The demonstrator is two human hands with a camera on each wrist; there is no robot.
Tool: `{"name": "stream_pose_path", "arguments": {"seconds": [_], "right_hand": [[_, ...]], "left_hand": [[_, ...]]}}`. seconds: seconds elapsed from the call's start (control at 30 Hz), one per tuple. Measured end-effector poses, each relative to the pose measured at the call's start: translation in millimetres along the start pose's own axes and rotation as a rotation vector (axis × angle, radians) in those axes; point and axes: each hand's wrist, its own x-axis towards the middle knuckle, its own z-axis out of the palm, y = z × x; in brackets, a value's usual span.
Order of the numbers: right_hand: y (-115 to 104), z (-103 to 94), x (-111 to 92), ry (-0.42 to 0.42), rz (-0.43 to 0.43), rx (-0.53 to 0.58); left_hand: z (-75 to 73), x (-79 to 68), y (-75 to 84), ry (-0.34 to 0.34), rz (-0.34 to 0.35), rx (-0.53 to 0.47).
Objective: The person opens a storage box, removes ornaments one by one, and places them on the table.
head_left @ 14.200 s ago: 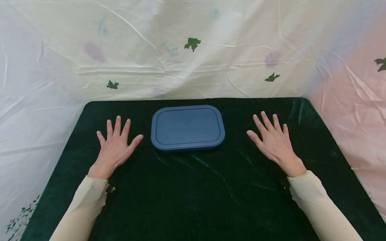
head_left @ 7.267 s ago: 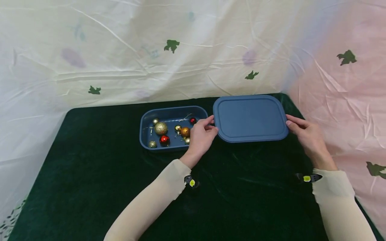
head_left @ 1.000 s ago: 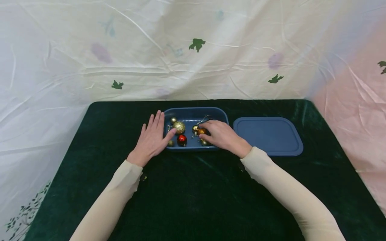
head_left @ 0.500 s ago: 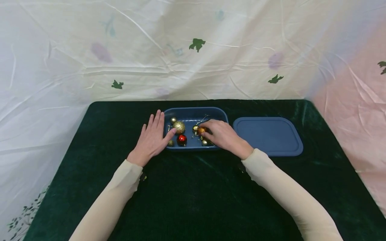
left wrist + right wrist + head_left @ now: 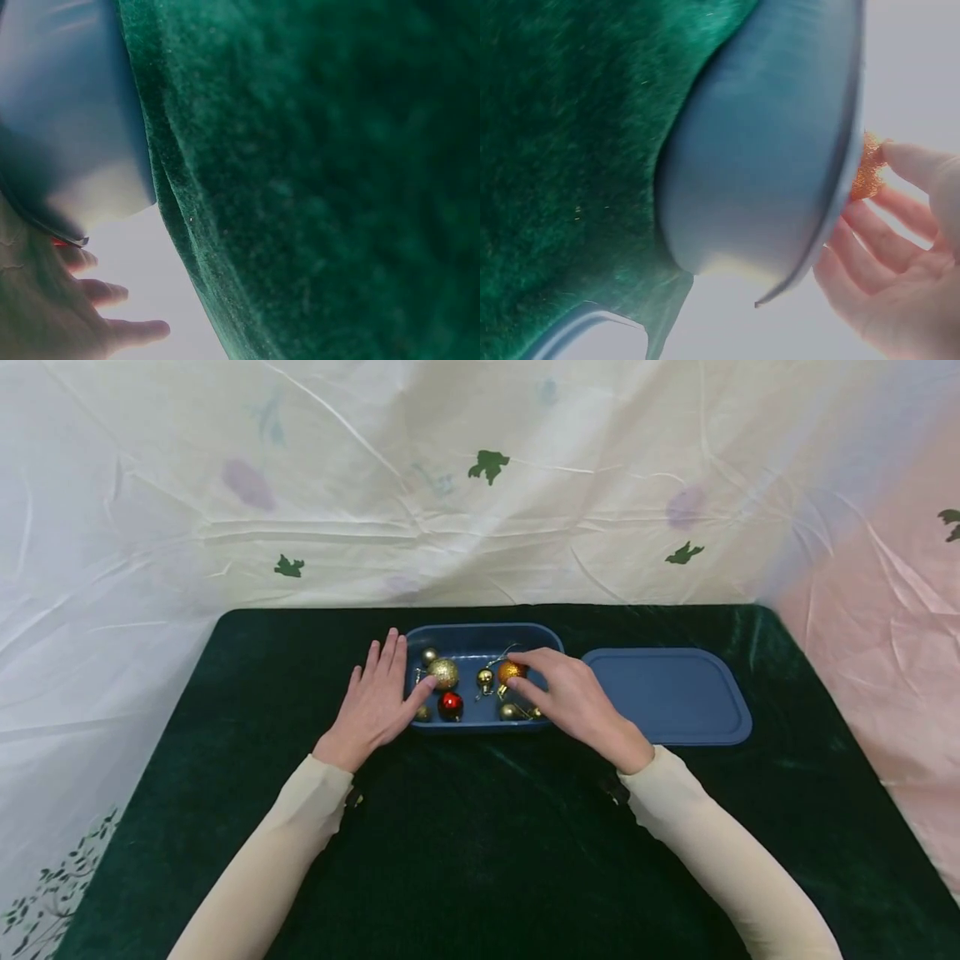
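Observation:
A blue rectangular box [image 5: 480, 633] stands uncovered near the table's back edge, with several Christmas baubles inside. My right hand [image 5: 573, 697] pinches an orange glitter bauble [image 5: 512, 672] between thumb and fingers; in the right wrist view that orange bauble [image 5: 868, 169] shows past the box rim. My left hand [image 5: 372, 702] lies with straight fingers along the box's left end, its thumb over the rim. Around it in the box are a large gold glitter bauble [image 5: 443, 674], a shiny red bauble [image 5: 451, 704] and smaller gold ones. My right hand hides part of the box's right end.
The flat blue lid [image 5: 667, 693] lies on the table just right of the box, partly behind my right hand. Dark green velvet cloth [image 5: 465, 843] covers the table. A pale printed curtain [image 5: 360, 485] hangs behind and at both sides.
Long before, the lid came off the box and was laid to the right. Over the last second my right hand has drawn slightly right with the orange bauble; the left hand stays put.

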Motion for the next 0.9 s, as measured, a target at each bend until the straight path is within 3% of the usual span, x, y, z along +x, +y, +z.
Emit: {"name": "stream_pose_path", "arguments": {"seconds": [0.33,0.53,0.9], "right_hand": [[-13.5,-15.2,-17.1,0.111,-0.028,0.068],[-16.3,-19.6,-29.4,0.128,-0.051,0.13],[-24.7,-15.8,-47.7,0.116,-0.08,0.135]], "left_hand": [[-2.5,1.2,-0.4,-0.01,0.0,-0.006],[-4.0,1.4,0.4,-0.008,0.003,-0.008],[-6.0,2.0,1.3,-0.02,0.001,-0.022]]}}
